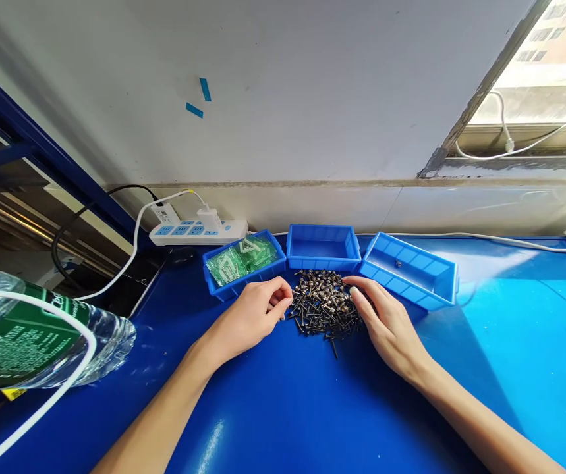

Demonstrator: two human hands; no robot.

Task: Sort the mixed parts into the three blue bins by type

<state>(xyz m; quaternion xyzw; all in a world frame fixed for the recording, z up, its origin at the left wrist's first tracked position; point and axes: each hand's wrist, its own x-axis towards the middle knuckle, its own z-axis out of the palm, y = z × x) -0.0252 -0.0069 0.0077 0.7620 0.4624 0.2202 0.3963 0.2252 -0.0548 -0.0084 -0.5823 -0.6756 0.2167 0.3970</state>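
Observation:
A heap of screws [325,306], dark shanks mixed with shiny metal pieces, lies on the blue tabletop between my hands. My left hand [257,309] is at the heap's left edge with fingers curled and thumb against them; whatever they may hold is too small to name. At the right edge, my right hand [391,322] has its index finger and thumb apart, fingertips at the screws. Behind the heap stands a blue middle bin [323,263]. The left bin [253,284] holds green printed packets [243,258]. A small metal piece [398,264] sits in the tilted right bin [441,299].
A white power strip [236,230] with plugged-in chargers stands against the wall. At the far left lies a large plastic bottle [20,336] with a green label, and a white cable [89,349] loops in front of it. Another cable [485,239] runs along the wall.

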